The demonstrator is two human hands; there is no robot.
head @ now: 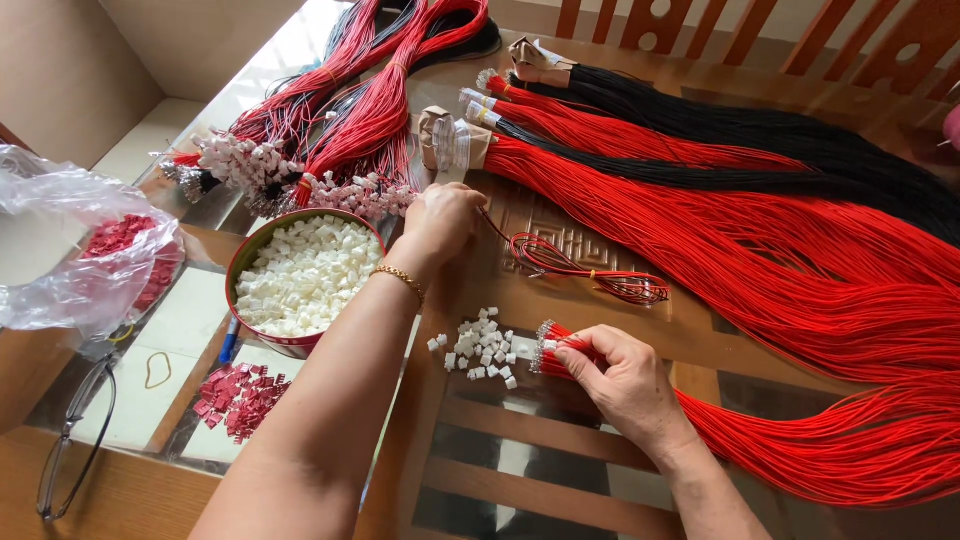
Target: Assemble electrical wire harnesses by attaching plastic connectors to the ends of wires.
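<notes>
Two hands are working on the glass-topped table (560, 470). The right hand (625, 380) pinches closed a small bundle of red wires (556, 350); its long axis runs left to right, metal tips pointing left toward a loose pile of white connectors (482, 345). The left hand (440, 222) is closed on one thin red wire (570, 268). One red bowl (262, 340) holds many white connectors. One pair of glasses (75, 435) lies left.

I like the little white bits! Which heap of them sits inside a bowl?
The heap in the round red bowl by the left hand; the small heap lies loose on the table.
</notes>
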